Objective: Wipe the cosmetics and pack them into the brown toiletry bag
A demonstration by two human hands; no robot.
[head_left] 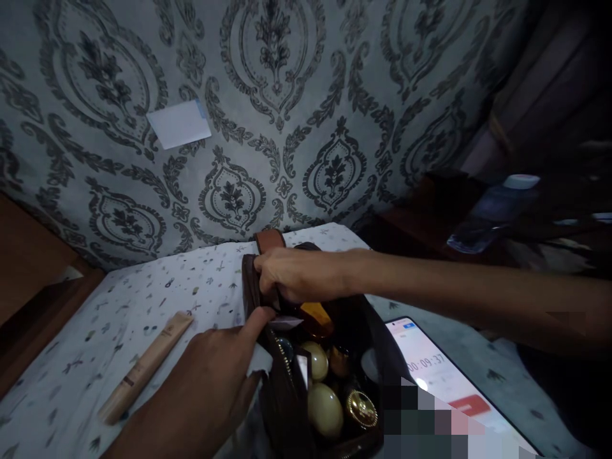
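Note:
An unzipped dark brown bag point(287, 408) stands on a white patterned cloth, holding several round bottle caps, a gold embossed cap point(362, 408) and an amber bottle point(316, 319). My right hand point(303, 274) reaches across the bag's far left corner, its fingers curled at the rim; what they grip, if anything, is hidden. At the near left edge, my left hand point(229, 360) pinches the bag's side between thumb and fingers, with a whitish piece of material point(259, 359) showing beside them. A pale paper edge point(287, 323) sticks up inside the bag.
A beige tube point(146, 368) lies on the cloth at the left. Right of the bag is a phone point(449, 376) showing a timer. A clear bottle point(495, 213) stands at the right. Patterned wall point(282, 159) rises behind; wooden furniture point(38, 274) borders the left.

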